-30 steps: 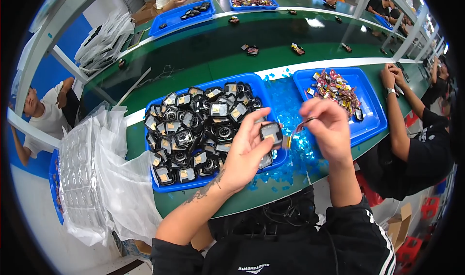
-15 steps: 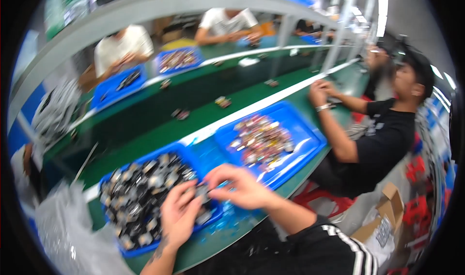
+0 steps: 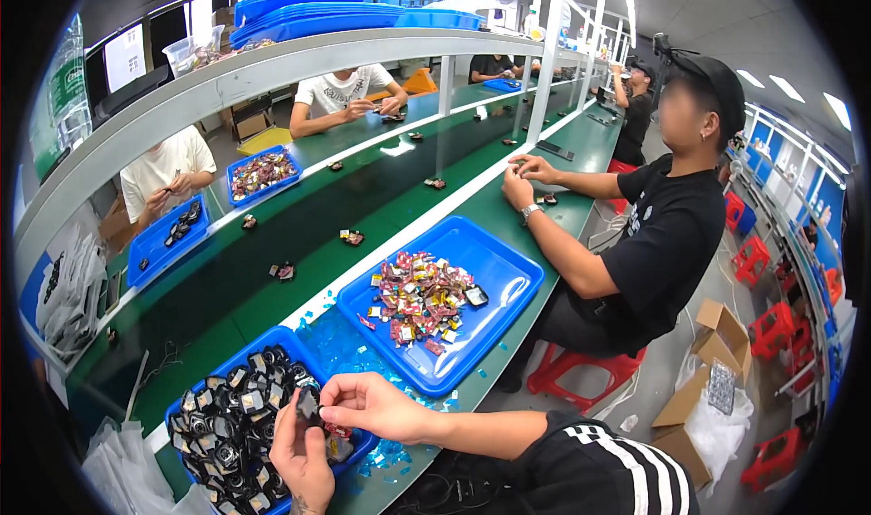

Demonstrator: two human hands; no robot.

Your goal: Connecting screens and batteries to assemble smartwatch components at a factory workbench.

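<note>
My left hand (image 3: 304,465) is closed around a small black casing (image 3: 309,404), held upright between thumb and fingers. My right hand (image 3: 379,410) pinches at the right side of the same casing with thumb and forefinger; whatever finer part lies between those fingertips is hidden. Both hands are over the right part of a blue tray (image 3: 292,335) heaped with small black casings (image 3: 238,415), many with a pale square on them. Beneath my hands a few reddish pieces (image 3: 338,448) show at the tray's right side.
A second blue tray (image 3: 504,284) holds small red circuit boards (image 3: 419,297) and one black casing. Blue film scraps (image 3: 349,347) litter the bench between trays. A green conveyor belt (image 3: 245,288) carries scattered parts. A co-worker (image 3: 671,215) sits at right; others sit across.
The view has turned right and sharpened, so trays and co-workers appear farther left. My hands stay together over the tray of casings, with the casing now seen more plainly.
</note>
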